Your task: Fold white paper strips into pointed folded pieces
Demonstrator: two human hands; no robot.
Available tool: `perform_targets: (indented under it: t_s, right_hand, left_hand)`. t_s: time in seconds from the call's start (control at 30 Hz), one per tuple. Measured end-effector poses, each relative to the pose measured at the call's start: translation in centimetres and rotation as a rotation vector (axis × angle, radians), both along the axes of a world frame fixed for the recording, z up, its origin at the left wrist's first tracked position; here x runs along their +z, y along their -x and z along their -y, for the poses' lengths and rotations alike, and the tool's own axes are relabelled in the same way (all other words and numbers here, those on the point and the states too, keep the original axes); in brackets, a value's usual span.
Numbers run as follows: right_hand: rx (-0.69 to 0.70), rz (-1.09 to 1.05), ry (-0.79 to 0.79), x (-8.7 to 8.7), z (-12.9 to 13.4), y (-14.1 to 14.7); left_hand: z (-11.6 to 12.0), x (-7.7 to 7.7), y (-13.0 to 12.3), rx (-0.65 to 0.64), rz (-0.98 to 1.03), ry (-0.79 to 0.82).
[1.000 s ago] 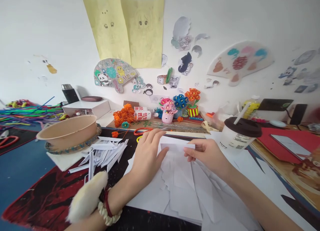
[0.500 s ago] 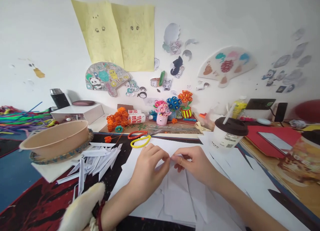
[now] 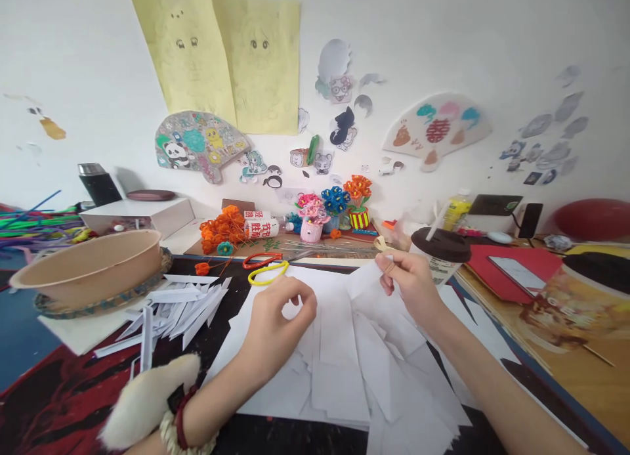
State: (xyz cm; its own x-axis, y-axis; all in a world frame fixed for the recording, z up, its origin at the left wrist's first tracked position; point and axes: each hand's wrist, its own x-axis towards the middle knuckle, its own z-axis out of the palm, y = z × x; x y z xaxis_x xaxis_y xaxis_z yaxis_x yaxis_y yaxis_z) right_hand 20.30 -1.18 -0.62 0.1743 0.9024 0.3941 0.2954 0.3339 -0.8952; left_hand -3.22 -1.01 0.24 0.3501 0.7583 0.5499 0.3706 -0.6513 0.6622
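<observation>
My right hand (image 3: 411,281) pinches a small white sheet of paper (image 3: 364,281) by its upper right corner, above a spread of loose paper. To its left, my left hand (image 3: 280,324) hovers with thumb and forefinger curled together, and nothing shows between them. Below both hands lie overlapping white paper rectangles (image 3: 337,337) on larger white sheets. Just beyond my left hand rests a pair of scissors (image 3: 268,273) with one yellow and one red handle loop. A heap of narrow folded paper strips (image 3: 184,307) lies farther left on the dark mat.
A beige basin (image 3: 93,261) stands at the left. Beside my right hand is a lidded drink cup (image 3: 440,248) with a straw. Orange craft flowers (image 3: 224,228) and small flower pots (image 3: 311,230) line the back. A white fluffy thing (image 3: 147,402) sits by my left wrist.
My hands were together at a small paper. Now they are apart: the right has moved up and right with a sheet, while the left has come away from it.
</observation>
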Motion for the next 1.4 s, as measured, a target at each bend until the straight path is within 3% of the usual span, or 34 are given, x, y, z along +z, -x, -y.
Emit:
perform_targets:
  t_s: [0.13, 0.37, 0.63, 0.8, 1.07, 1.4]
  right_hand:
    - [0.089, 0.048, 0.055, 0.0, 0.2, 0.4]
    - [0.314, 0.256, 0.182, -0.1, 1.2, 2.6]
    - [0.228, 0.053, 0.223, 0.4, 1.1, 3.0]
    - [0.251, 0.088, 0.234, 0.7, 1.5, 3.7]
    - [0.336, -0.061, 0.216, 0.4, 1.6, 3.8]
    - [0.313, -0.101, 0.233, -0.1, 1.6, 4.0]
  left_hand:
    - [-0.4, 0.0, 0.0, 0.067, 0.026, 0.057]
    - [-0.2, -0.5, -0.7, -0.179, -0.08, 0.249]
    - [0.2, -0.6, -0.7, -0.272, -0.097, 0.465]
    - [0.2, -0.7, -0.7, -0.292, -0.063, 0.458]
    - [0.2, -0.9, -0.8, -0.314, -0.08, 0.472]
    - [0.1, -0.6, -0.7, -0.311, -0.08, 0.499]
